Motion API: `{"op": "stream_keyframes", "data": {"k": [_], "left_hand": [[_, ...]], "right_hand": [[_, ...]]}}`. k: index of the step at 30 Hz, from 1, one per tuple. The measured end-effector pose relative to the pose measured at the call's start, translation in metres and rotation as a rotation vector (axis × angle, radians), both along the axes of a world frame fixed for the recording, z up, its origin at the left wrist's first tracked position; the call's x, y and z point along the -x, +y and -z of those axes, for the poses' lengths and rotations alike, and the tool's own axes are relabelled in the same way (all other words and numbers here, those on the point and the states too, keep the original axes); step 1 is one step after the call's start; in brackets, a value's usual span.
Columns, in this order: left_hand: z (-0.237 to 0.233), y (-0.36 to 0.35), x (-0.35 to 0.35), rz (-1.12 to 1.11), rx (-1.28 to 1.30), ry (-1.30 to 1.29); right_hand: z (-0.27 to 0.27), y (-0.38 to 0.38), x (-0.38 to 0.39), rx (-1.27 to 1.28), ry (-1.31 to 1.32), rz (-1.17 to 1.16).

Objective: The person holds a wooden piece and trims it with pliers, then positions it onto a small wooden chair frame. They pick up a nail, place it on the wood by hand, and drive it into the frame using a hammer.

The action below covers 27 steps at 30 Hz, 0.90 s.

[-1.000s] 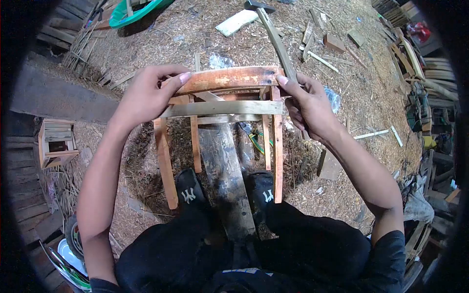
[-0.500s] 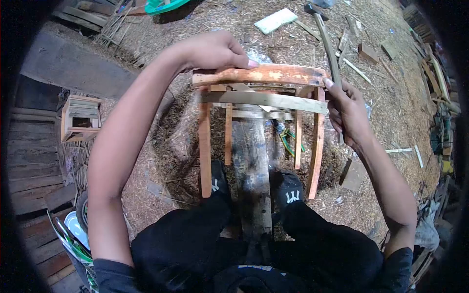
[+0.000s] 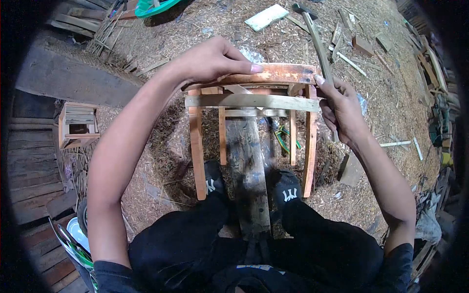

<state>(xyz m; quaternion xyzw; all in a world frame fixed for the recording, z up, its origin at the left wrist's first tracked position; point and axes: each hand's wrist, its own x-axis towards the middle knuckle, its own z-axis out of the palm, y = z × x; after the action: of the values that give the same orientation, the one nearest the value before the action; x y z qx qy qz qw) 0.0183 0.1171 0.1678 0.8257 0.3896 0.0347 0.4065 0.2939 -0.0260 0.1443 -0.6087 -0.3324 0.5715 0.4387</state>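
Shavings-strewn floor [image 3: 163,156], prob. NY logos [image 3: 290,194] on dark shoes [image 3: 285,181], plank [image 3: 248,166] between, L hand [image 3: 212,61] nearly closed on curved slat [image 3: 286,73] atop wooden frame [image 3: 310,141], R hand [image 3: 344,107] wrapped round hammer [image 3: 317,44], thumb at slat's end.

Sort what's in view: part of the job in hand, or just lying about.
Job, it seems:
wooden frame
curved orange board, held by left hand
hammer, in right hand

Apparently lying about:
green-handled tool, on the ground
white board
slatted stand
green basin
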Motion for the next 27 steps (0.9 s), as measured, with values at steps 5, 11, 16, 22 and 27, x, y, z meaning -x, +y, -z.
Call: {"op": "stream_keyframes", "data": {"k": [5, 11, 16, 22, 27], "left_hand": [[0.000, 0.010, 0.001, 0.035, -0.024, 0.058], [-0.005, 0.001, 0.002, -0.039, -0.003, 0.067], [-0.007, 0.001, 0.005, -0.021, 0.006, 0.050], [-0.001, 0.002, 0.008, -0.044, 0.074, 0.021], [0.002, 0.000, 0.008, -0.055, 0.024, 0.008]], "right_hand": [[0.000, 0.002, 0.001, -0.044, 0.039, 0.011], [-0.001, 0.001, -0.001, -0.054, 0.069, -0.051], [-0.003, 0.001, -0.001, -0.041, 0.085, -0.078], [0.002, 0.001, -0.005, -0.041, 0.059, -0.113], [0.000, 0.002, -0.003, -0.022, 0.056, -0.119]]}}
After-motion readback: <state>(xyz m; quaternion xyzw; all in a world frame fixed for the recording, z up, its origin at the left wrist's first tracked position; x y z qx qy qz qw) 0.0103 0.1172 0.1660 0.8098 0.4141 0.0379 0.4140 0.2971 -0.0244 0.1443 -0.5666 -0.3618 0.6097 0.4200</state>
